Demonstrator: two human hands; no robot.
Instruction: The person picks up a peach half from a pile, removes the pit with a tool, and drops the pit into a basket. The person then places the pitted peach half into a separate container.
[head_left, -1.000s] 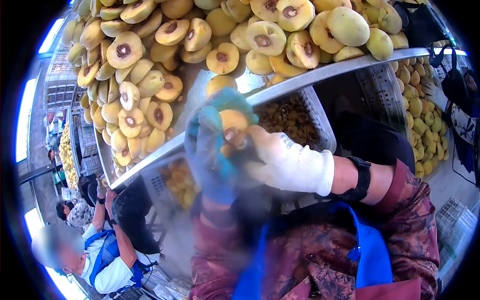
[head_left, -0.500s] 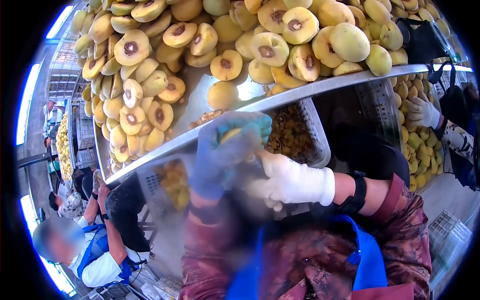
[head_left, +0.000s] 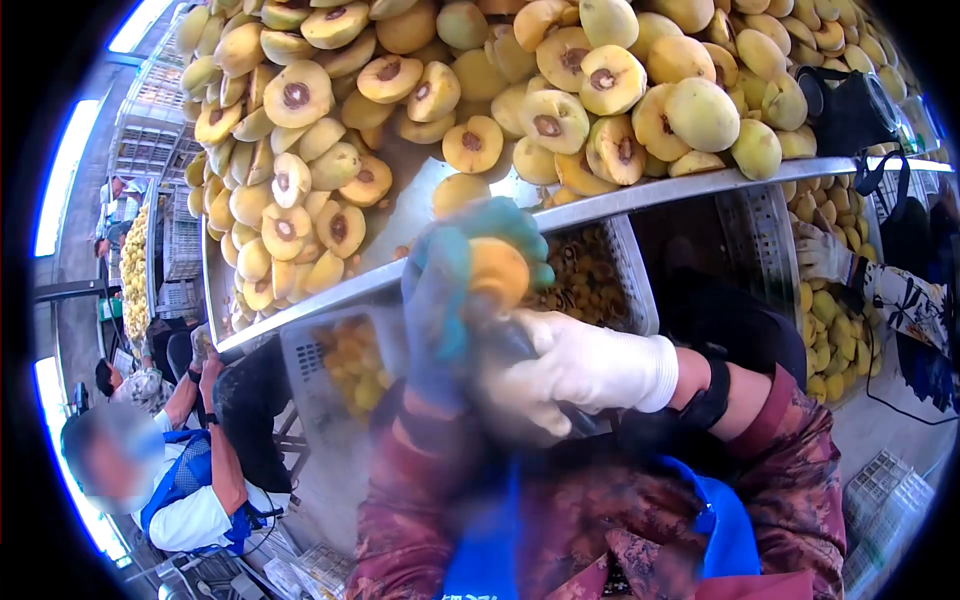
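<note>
My left hand (head_left: 450,290), in a blue and teal glove, is closed around a yellow peach half (head_left: 503,270) whose orange side shows between the fingers. My right hand (head_left: 575,365), in a white knit glove, grips a dark-handled tool (head_left: 513,343) just below the fruit; its working end is blurred. Both hands are close together in front of my body, below the metal table's edge (head_left: 590,208). Many halved peaches (head_left: 300,95), several with brown pits in them, are heaped on that table.
A crate (head_left: 640,275) with brown pits and scraps stands under the table edge, and another crate (head_left: 300,355) holds yellow pieces to its left. A co-worker (head_left: 200,480) sits at left; another person's gloved hand (head_left: 822,252) is over peaches at right. A black container (head_left: 850,105) sits on the table.
The peach half now shows more openly in my left hand, its orange side in view. My right hand with the tool has moved slightly down. The whole view has shifted a little.
</note>
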